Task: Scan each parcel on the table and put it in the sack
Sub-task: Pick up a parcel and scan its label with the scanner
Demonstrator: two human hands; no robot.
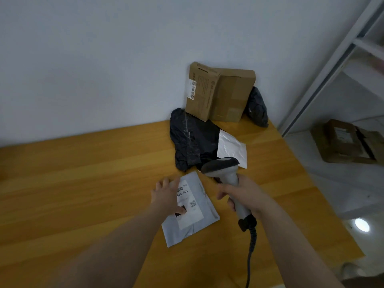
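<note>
Fingers (164, 183) of the left hand (166, 196) lie spread flat on the grey parcel (193, 225) on the desk (83, 183); right hand (247, 194) grips the scanner (222, 165) just beyond. Best to shift fingers off the label (190, 204), then aim at its barcode (180, 189)

scanner cable (251, 244) cut off, boxes (342, 140) blurred

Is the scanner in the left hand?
No, the right hand grips the scanner, while the left hand rests flat on the grey parcel.
</note>
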